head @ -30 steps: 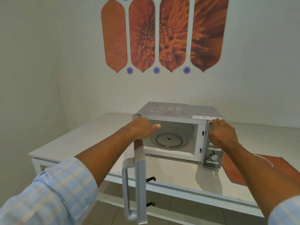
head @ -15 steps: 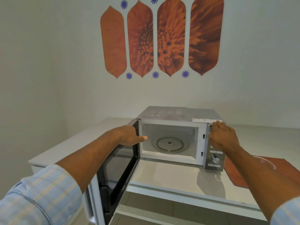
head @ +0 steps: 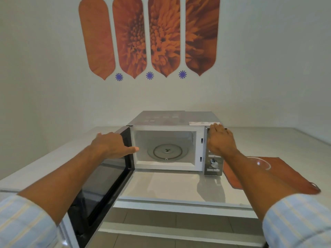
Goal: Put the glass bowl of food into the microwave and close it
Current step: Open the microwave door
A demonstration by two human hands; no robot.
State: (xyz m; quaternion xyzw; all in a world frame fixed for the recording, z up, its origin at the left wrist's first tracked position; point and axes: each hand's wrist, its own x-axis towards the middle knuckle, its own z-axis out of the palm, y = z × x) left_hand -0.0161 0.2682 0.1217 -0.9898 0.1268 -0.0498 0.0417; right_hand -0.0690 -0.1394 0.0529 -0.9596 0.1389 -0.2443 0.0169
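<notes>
The silver microwave stands on the white counter with its door swung wide to the left. Inside, the glass turntable lies bare. My left hand rests on the door's top edge near the hinge, thumb pointing into the cavity. My right hand lies flat against the control panel, covering its upper part. A clear glass bowl sits on an orange mat to the right of the microwave, partly behind my right forearm; its contents are hard to see.
The white counter runs into a corner on the left and extends right. Its front edge lies just under the door. Tiled floor shows below. An orange flower decoration hangs on the wall above.
The door has swung from nearly edge-on to fully open on the left, with my left hand following it. My right hand has stayed on the control panel. The view moved closer.
</notes>
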